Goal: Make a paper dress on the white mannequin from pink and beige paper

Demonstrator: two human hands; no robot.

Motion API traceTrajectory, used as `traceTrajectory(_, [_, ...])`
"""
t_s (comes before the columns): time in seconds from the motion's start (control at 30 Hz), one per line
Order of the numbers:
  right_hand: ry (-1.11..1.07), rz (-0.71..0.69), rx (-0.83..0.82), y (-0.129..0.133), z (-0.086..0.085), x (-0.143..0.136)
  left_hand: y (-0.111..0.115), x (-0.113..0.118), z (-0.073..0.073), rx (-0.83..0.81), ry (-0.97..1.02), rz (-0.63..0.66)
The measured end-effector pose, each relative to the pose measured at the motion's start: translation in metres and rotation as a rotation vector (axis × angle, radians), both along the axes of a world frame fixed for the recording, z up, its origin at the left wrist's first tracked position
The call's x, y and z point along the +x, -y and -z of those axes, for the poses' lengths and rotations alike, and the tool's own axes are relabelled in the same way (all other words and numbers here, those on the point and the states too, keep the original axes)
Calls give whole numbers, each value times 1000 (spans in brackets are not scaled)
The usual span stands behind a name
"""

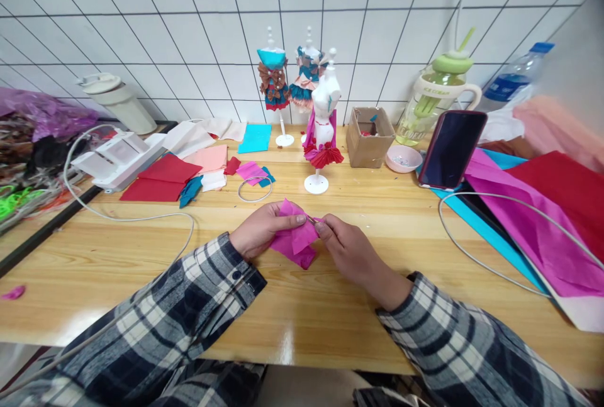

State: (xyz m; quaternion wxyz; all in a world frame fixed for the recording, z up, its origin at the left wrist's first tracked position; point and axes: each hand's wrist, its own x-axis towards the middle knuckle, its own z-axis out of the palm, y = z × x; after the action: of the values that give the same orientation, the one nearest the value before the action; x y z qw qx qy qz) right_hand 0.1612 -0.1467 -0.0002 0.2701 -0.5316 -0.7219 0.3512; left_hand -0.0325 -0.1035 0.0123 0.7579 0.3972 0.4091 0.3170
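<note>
Over the middle of the table, my left hand (pixel 265 226) pinches a folded piece of magenta fabric (pixel 290 248) between thumb and fingers. The cloth hangs below the fingertips, with a loose corner sticking up. My right hand (pixel 352 246) is closed at the cloth's right edge, holding a thin metallic tool (pixel 311 220) mostly hidden by the fingers. Its exact kind does not show. Just beyond the hands, a small white mannequin (pixel 325 94) on a round stand wears a red and magenta ruffled skirt (pixel 325 154). A metal ring (pixel 255 198) lies near my left hand.
Two dressed mannequins (pixel 274 83) stand by the tiled wall. At left are red cloth (pixel 163 175), a power strip (pixel 120 155) and a white cable (pixel 189 231). A cardboard box (pixel 370 139), pink bowl (pixel 404 159), phone (pixel 450 149), drink bottle (pixel 431 95) and coloured sheets (pixel 528 218) occupy the right.
</note>
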Motion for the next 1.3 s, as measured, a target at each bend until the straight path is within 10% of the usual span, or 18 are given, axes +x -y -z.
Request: traceTrajectory(1.3, [-26,-26,-28,0,-1,2,2,3,3,63,-96,77])
